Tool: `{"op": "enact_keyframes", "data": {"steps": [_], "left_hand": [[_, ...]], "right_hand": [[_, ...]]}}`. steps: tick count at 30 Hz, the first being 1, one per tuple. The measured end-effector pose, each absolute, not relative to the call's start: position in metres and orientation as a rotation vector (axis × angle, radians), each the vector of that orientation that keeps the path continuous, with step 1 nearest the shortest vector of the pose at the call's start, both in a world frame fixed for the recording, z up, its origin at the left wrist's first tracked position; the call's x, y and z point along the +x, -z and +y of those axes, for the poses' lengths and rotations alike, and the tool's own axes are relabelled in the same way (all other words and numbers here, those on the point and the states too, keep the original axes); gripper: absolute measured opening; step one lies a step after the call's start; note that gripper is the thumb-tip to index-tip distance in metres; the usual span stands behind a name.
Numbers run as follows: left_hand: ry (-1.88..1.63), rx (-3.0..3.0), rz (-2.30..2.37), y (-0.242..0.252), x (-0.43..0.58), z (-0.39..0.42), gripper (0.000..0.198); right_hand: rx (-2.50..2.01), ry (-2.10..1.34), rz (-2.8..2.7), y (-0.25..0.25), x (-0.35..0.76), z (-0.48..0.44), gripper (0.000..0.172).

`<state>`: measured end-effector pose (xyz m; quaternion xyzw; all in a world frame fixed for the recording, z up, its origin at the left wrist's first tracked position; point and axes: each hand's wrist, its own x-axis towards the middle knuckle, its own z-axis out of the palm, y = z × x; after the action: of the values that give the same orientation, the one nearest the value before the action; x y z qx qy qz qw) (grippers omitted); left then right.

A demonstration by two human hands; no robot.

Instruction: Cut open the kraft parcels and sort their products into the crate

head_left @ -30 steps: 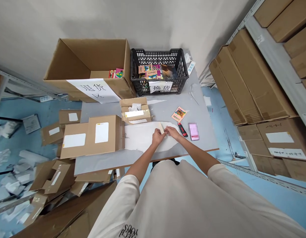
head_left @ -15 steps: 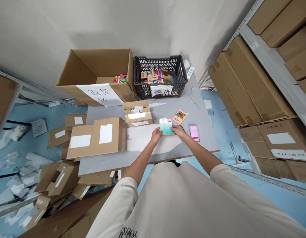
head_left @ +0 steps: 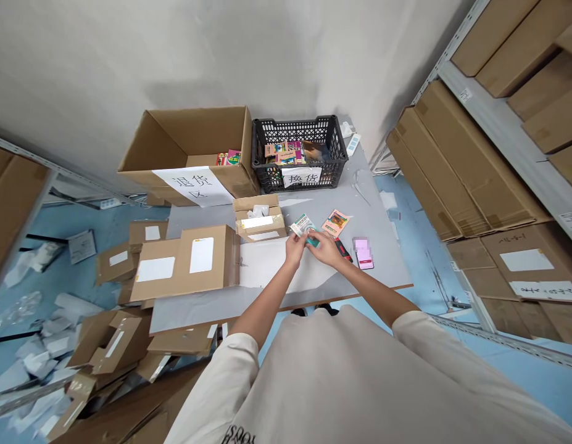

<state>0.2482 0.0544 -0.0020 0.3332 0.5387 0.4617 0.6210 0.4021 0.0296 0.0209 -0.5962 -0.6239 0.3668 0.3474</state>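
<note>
A small white and teal book [head_left: 303, 224] is held tilted above the table, with a printed face showing. My left hand [head_left: 295, 248] grips its lower left side, and my right hand [head_left: 323, 248] has its fingers over the lower right part, hiding some of the cover. Just beyond my right hand lies a pink booklet [head_left: 336, 222]. A red and black tool [head_left: 344, 250], perhaps a box cutter, rests beside my right wrist. Farther right is a phone [head_left: 363, 253] with a pink screen.
A small open carton [head_left: 259, 229] with white packing stands left of my hands, near a larger closed carton [head_left: 186, 280]. Behind them are a big open box [head_left: 239, 182] and a black plastic crate [head_left: 299, 185] with books inside. Shelves of cartons [head_left: 466, 166] rise at right.
The book has been turned and tilted, so a different printed face shows. My hands have moved closer together, and the red and black tool shows more fully.
</note>
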Motion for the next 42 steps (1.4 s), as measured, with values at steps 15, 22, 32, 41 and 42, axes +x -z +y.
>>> {"op": "enact_keyframes", "data": {"steps": [15, 22, 32, 41, 42], "left_hand": [[-1.031, 0.662, 1.241, -0.022, 0.219, 0.089, 0.052], [-0.897, 0.733, 1.315, -0.027, 0.223, 0.117, 0.049], [-0.989, 0.769, 1.344, -0.04, 0.219, 0.221, 0.063], [-1.058, 0.63, 1.375, -0.037, 0.231, 0.308, 0.039], [-1.056, 0.632, 1.38, -0.035, 0.232, 0.312, 0.037]], "right_hand": [[-1.49, -1.667, -0.879, -0.032, 0.431, 0.06, 0.02], [-1.388, -1.554, -0.64, -0.043, 0.423, 0.105, 0.024], [-1.435, -1.438, -0.711, -0.054, 0.416, 0.216, 0.04], [-1.489, -1.505, -0.653, -0.047, 0.403, 0.301, 0.035], [-1.502, -1.498, -0.638, -0.046, 0.401, 0.306, 0.034]]}}
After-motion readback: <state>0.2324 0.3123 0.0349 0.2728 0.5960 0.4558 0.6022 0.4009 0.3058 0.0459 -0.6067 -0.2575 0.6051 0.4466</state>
